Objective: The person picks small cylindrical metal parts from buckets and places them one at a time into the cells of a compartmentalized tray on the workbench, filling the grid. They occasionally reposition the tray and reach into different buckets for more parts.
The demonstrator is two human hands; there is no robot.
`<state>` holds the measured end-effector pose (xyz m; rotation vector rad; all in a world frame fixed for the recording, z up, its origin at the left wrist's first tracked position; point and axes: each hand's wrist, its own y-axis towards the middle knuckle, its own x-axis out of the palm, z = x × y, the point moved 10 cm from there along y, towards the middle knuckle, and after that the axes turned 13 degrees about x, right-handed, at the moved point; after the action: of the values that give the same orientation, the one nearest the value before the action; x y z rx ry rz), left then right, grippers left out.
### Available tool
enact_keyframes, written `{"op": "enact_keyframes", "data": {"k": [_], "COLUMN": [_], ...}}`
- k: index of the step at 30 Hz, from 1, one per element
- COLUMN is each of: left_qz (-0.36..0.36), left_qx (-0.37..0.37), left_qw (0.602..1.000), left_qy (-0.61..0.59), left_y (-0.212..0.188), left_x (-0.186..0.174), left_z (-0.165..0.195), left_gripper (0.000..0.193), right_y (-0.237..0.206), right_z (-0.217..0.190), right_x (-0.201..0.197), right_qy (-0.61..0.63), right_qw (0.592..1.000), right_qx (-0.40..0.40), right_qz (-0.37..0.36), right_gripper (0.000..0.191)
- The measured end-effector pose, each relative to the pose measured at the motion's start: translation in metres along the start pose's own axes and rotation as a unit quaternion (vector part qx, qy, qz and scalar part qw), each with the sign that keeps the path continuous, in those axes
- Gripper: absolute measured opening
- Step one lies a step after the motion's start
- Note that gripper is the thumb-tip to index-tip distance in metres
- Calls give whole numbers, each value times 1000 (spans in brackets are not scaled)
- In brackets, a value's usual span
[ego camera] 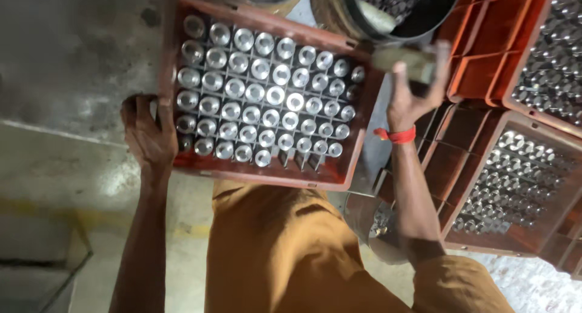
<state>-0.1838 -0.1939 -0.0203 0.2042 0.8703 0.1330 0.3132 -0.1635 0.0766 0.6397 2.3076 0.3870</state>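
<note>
An orange-red plastic crate (260, 175) rests on my lap, its grid filled with several shiny metal cylinders (262, 96) standing upright; a few cells in the near row are bare. My left hand (147, 133) grips the crate's left wall. My right hand (415, 85), with a red band at the wrist, is raised just past the crate's right corner and is closed around a blurred pale metal cylinder (405, 59).
More orange crates (485, 70) stand stacked at the right, two of them (515, 179) packed with metal parts. A dark round bin (400, 10) with loose metal parts sits at the top. Grey concrete floor (66, 76) lies to the left.
</note>
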Motion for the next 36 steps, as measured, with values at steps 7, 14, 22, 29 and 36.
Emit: {"op": "enact_keyframes", "data": {"k": [7, 14, 22, 29, 36], "left_qz": [13, 6, 21, 24, 28], "left_qx": [19, 16, 44, 25, 29], "left_qw": [1000, 1000, 999, 999, 999], "left_qy": [-7, 0, -8, 21, -1], "left_y": [0, 2, 4, 2, -2], "left_x": [-2, -3, -8, -3, 3], "left_z": [3, 4, 11, 3, -5], "left_gripper": [40, 37, 33, 30, 30], "right_y": [-5, 1, -31, -40, -67], "right_z": [-37, -59, -62, -42, -78], "right_x": [40, 91, 59, 37, 34], "right_qy": [-4, -95, -39, -53, -37], "right_qw": [995, 977, 988, 990, 993], "right_qx": [-28, 0, 4, 16, -57], "right_qz": [-92, -189, -150, -132, -100], "right_gripper": [48, 43, 42, 54, 43]}}
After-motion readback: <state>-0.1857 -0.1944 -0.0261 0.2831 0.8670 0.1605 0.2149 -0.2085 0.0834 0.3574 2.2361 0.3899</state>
